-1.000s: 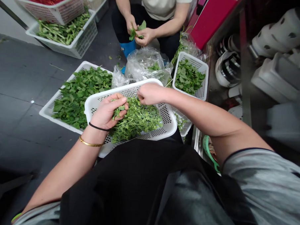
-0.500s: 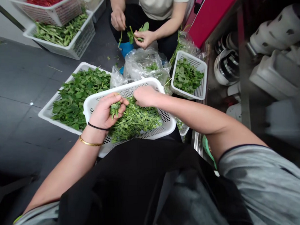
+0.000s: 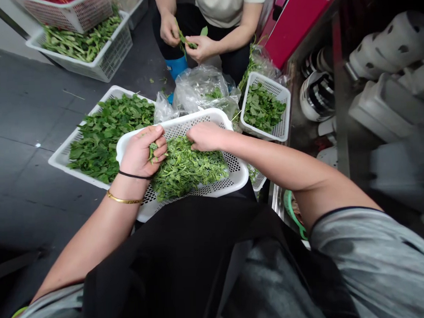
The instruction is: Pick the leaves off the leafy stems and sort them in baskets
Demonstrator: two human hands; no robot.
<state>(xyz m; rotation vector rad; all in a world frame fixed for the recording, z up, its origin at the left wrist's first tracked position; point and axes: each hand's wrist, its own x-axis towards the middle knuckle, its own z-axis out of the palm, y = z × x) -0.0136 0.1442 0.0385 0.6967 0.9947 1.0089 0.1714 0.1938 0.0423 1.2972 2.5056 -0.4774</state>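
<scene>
A white perforated basket (image 3: 241,179) rests on my lap, tilted, with a heap of cut leafy greens (image 3: 189,171) in it. My left hand (image 3: 141,152) is at the basket's left end, its fingers curled round a small bunch of greens (image 3: 153,152). Over the back of the heap is my right hand (image 3: 206,136), fingers bent down and closed at the leaves. Whatever is between its fingertips is hidden.
Beyond my basket, a larger tray of leaves (image 3: 112,130) lies on the floor at left. A clear plastic bag (image 3: 205,89) and a smaller basket (image 3: 284,123) stand ahead. A seated co-worker's hands (image 3: 198,49) hold a stem. Shelves with white containers (image 3: 381,100) line the right.
My left hand has moved slightly left, away from my right hand, its fingers curling tighter round the greens. My right hand stays almost in place. The co-worker's hands have come closer together.
</scene>
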